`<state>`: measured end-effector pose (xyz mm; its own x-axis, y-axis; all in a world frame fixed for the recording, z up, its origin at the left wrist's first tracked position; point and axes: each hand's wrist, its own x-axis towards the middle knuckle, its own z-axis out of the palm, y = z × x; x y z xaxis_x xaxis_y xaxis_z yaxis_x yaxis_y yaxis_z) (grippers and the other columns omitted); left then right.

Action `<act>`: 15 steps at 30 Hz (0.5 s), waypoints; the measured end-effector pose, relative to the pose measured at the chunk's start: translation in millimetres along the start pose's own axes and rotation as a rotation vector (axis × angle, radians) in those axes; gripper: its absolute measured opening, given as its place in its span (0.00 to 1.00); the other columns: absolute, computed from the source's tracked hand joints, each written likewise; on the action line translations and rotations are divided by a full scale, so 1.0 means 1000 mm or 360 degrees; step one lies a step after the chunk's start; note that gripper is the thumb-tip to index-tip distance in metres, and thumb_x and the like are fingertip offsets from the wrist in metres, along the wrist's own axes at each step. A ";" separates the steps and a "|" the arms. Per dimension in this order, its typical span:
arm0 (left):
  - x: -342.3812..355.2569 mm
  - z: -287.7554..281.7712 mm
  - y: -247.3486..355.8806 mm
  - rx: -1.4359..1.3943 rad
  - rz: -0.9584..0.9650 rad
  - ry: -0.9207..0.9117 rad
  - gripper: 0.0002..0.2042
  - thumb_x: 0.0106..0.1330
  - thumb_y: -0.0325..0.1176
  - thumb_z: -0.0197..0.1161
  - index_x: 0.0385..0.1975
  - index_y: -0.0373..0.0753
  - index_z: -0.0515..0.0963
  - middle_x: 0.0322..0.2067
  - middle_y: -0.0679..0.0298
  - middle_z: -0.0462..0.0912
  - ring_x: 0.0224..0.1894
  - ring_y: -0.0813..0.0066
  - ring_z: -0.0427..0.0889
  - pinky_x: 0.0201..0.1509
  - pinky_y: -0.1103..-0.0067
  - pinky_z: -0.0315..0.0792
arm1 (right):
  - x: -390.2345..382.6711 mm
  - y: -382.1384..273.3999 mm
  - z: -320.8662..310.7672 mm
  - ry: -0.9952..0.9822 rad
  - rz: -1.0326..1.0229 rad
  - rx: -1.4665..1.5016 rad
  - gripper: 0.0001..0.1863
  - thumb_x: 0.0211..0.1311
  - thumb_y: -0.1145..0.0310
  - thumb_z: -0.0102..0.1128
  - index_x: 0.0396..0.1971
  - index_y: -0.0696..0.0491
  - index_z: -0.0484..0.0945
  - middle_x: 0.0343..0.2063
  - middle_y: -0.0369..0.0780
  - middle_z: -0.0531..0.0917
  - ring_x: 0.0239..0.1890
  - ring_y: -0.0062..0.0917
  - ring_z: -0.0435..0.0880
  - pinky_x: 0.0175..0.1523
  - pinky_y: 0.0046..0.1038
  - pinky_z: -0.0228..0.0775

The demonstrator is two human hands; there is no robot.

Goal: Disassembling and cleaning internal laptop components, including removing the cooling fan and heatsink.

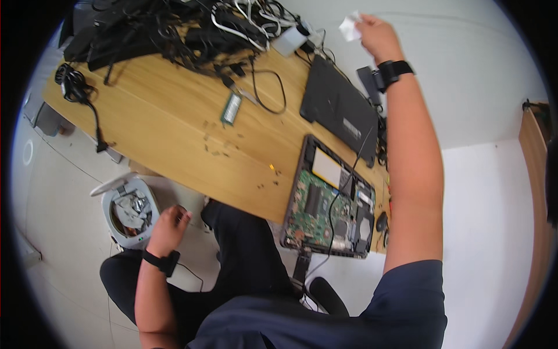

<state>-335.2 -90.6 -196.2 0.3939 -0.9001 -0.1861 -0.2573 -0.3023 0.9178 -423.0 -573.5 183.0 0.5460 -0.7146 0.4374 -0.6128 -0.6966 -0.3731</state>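
Note:
My right hand (379,38) is raised at the far right, beyond the table, pinching a crumpled white tissue (350,27). My left hand (167,228) hangs over the floor beside an open-lidded waste bin (152,196) that has crumpled paper inside. Its fingers curl loosely, with the thumb apart and nothing visible between them. On the table's near right part lies an opened laptop base (307,203), its green circuit board and battery exposed. A black laptop cover (340,107) rests behind it. Further left is a green memory module (231,109).
Black and white cables (192,35) are heaped along the back of the wooden table (174,122). A coiled black power cord (74,84) trails over the left edge. Several tiny dark screws (216,153) lie scattered mid-table. A thin black cable (332,203) crosses the laptop base.

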 end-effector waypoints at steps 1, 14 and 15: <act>-0.001 0.001 -0.005 0.0009 -0.0004 -0.0002 0.13 0.70 0.37 0.65 0.35 0.31 0.78 0.30 0.47 0.81 0.34 0.47 0.81 0.39 0.63 0.74 | -0.014 -0.019 -0.027 -0.0255 0.0105 -0.0004 0.24 0.66 0.65 0.63 0.60 0.61 0.79 0.33 0.32 0.85 0.27 0.14 0.73 0.33 0.20 0.64; -0.008 0.034 -0.032 0.0330 -0.0070 -0.0149 0.16 0.73 0.42 0.62 0.38 0.31 0.79 0.35 0.44 0.84 0.42 0.42 0.83 0.45 0.61 0.76 | -0.349 -0.050 -0.159 -0.0914 -0.0257 -0.0051 0.15 0.64 0.84 0.55 0.50 0.60 0.79 0.35 0.45 0.77 0.35 0.37 0.78 0.40 0.31 0.71; -0.008 0.034 -0.035 0.0355 -0.0097 -0.0179 0.17 0.73 0.42 0.61 0.38 0.31 0.79 0.35 0.44 0.84 0.42 0.42 0.83 0.46 0.62 0.76 | -0.361 -0.044 -0.147 -0.0954 -0.0183 -0.0100 0.15 0.63 0.85 0.56 0.49 0.61 0.78 0.34 0.47 0.74 0.36 0.40 0.77 0.40 0.33 0.70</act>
<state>-359.6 -83.8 -238.8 0.3174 -0.9034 -0.2882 -0.4294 -0.4079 0.8057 -676.9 -275.0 161.8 0.8258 -0.5594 -0.0715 -0.5534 -0.7794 -0.2937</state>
